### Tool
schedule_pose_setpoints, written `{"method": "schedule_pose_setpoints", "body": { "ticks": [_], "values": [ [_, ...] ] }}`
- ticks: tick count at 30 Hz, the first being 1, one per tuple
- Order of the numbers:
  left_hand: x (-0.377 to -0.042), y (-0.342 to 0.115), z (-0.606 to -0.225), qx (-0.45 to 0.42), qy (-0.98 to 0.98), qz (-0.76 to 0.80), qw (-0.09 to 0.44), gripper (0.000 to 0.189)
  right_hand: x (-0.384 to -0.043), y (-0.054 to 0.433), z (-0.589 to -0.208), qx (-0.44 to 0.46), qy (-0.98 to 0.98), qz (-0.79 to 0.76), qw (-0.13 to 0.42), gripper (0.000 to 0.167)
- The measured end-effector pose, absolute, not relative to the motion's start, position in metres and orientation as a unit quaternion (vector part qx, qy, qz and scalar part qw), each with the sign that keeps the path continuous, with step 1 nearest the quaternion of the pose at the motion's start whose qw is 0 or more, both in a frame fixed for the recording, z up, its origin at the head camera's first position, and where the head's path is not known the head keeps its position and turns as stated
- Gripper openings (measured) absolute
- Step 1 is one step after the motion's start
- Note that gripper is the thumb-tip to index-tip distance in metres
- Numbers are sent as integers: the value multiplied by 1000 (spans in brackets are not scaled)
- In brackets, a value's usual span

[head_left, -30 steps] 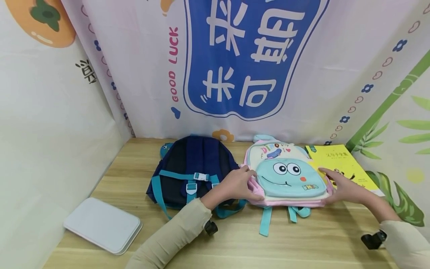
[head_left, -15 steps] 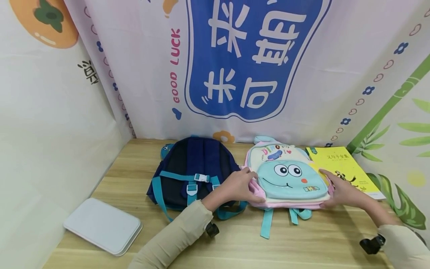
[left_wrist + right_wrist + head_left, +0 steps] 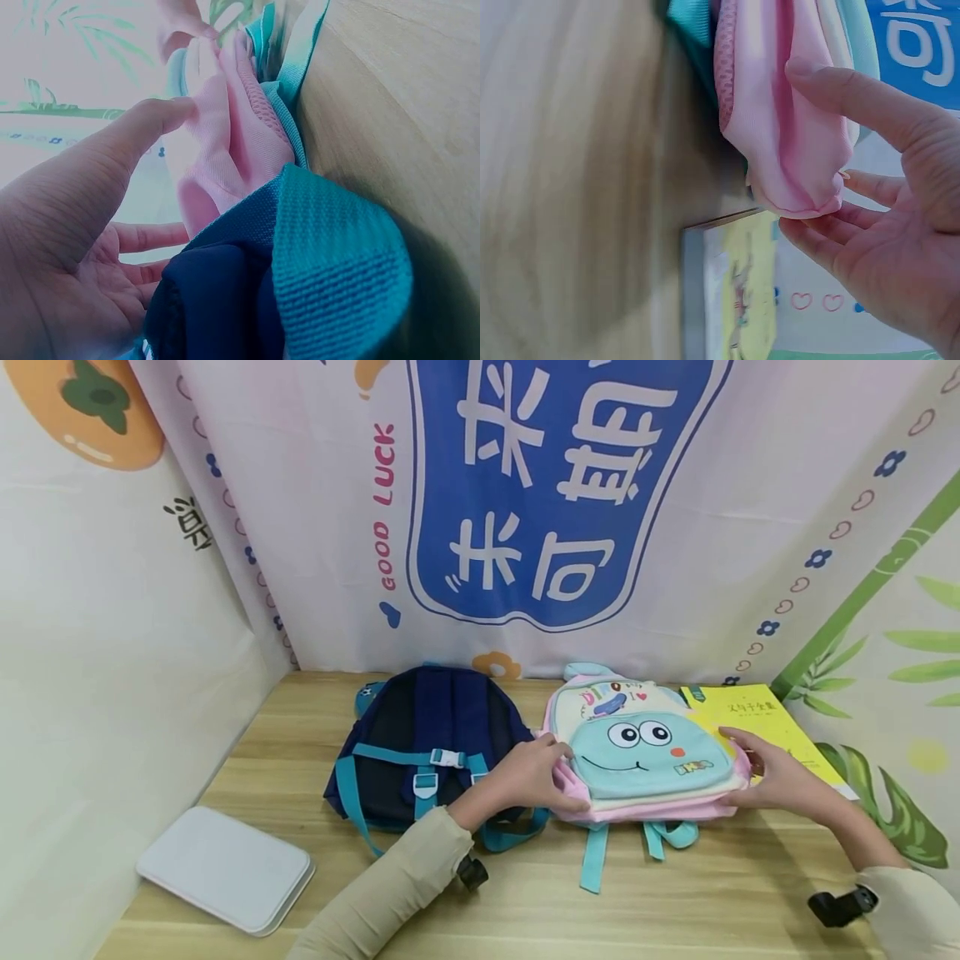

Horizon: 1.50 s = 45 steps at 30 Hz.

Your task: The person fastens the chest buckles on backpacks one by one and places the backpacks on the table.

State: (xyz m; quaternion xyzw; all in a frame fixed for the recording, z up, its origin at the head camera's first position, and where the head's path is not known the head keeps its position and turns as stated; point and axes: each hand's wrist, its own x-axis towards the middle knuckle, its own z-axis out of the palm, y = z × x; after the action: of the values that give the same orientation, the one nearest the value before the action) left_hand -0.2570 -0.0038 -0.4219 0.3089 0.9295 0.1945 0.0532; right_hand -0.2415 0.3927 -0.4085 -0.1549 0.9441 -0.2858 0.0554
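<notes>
A child's backpack (image 3: 651,760), pink and pale blue with a cartoon face on its front pocket, lies face up on the wooden table. My left hand (image 3: 528,774) holds its lower left side, thumb near the bottom edge and fingers higher up. At the lower right corner, my right hand (image 3: 776,781) grips the pink side. In the right wrist view the thumb presses the pink fabric (image 3: 761,90) while the fingers reach round behind. A navy backpack (image 3: 442,718) with teal straps lies straps up, just beside my left hand.
A yellow book (image 3: 772,727) lies at the right, partly under the pink backpack's edge. A flat white case (image 3: 225,868) rests near the table's left edge. Printed cloth (image 3: 337,527) hangs behind and along both sides. Teal straps (image 3: 592,858) trail toward the front.
My right hand has shifted slightly on the pink backpack, and the bag's lower right corner now looks a little higher and fuller. My left hand stays at its side.
</notes>
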Motion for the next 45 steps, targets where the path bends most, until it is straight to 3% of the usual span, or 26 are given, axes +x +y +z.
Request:
{"method": "schedule_pose_setpoints", "body": {
  "ticks": [24, 45],
  "values": [
    [-258, -9, -422, 319, 914, 240, 70, 83, -238, 360, -355, -195, 907, -357, -109, 83],
    [-256, -4, -427, 339, 896, 282, 50, 76, -239, 324, -312, -197, 909, -338, -143, 83]
  ]
}}
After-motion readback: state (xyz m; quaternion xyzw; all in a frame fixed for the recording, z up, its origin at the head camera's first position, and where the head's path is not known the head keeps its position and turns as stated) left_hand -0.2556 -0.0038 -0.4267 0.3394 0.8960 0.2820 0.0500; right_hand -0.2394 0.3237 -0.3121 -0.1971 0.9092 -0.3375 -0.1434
